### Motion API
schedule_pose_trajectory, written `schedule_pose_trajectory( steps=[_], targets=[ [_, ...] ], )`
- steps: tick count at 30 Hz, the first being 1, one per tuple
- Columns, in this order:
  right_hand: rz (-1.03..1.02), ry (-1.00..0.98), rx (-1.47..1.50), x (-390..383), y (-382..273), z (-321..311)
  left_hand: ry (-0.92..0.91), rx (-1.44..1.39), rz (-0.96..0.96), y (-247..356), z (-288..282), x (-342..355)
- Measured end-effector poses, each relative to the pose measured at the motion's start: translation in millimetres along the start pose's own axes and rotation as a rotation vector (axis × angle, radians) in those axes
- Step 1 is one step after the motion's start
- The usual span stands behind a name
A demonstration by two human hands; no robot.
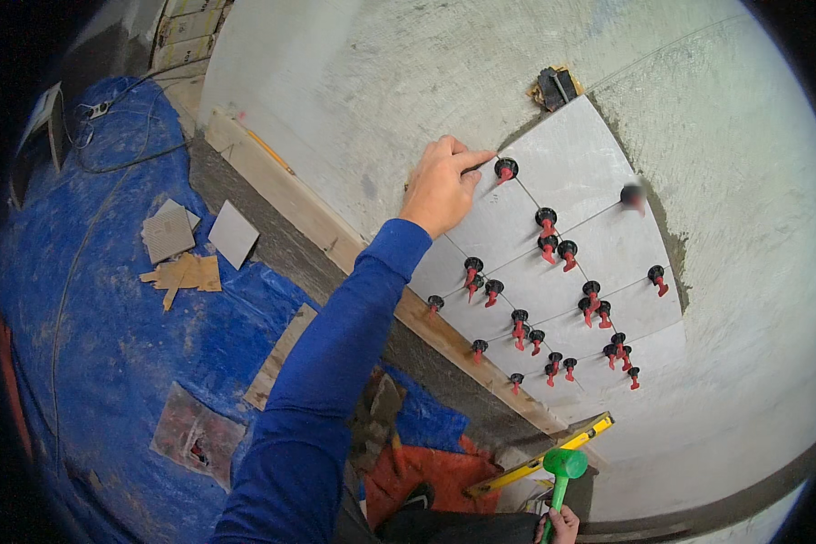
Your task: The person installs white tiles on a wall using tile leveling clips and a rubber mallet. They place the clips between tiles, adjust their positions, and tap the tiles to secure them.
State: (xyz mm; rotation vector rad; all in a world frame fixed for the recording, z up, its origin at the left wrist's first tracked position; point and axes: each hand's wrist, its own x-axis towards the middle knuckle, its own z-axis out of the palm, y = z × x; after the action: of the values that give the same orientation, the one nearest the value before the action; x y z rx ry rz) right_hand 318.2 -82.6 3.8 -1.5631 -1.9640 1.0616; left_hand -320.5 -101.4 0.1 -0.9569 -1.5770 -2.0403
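Head view: reaching in a blue sleeve (308, 381) with the left hand (440, 186) to the upper left corner of the pale tiles (571, 154), with index finger stretched out, thumb apart and other fingers partly hidden. Pointing right up to a black-and-red clip (506, 170) — cannot tell touching from just beside. Gripping the handle of a green mallet (565, 463) with the right hand (564, 526), well below the tiles' lower edge. Studded along the tile joints with more such clips, including a blurred one by the right edge. Set on a grey plastered surface (734, 190), just beside a long wooden board (290, 201) with a pencil (270, 152) near its upper end. Just off the tiles' top corner, a dark block (553, 89); by the board's lower end, a yellow spirit level (508, 474). Beyond the board — blue sheeting (109, 299), with loose tile pieces (234, 234) near its right edge.
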Motion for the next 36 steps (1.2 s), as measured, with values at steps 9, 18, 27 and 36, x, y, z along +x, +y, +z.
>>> schedule_pose_trajectory(
  steps=[9,18,27,36],
  targets=[
    [0.042,-0.048,0.066,5.0,12.9,-10.4,-0.028,-0.107,-0.005,-6.3,3.7,5.1],
    [0.042,-0.008,0.061,7.5,22.1,-13.8,0.093,-0.086,-0.122,-5.1,3.7,4.8],
    [0.021,0.056,0.024,7.1,21.8,-11.2,0.149,-0.102,-0.092,-6.3,6.1,5.7],
    [0.051,0.097,-0.051,2.9,21.8,-15.1,0.176,-0.081,-0.078,-6.4,0.7,6.7]
  ],
)
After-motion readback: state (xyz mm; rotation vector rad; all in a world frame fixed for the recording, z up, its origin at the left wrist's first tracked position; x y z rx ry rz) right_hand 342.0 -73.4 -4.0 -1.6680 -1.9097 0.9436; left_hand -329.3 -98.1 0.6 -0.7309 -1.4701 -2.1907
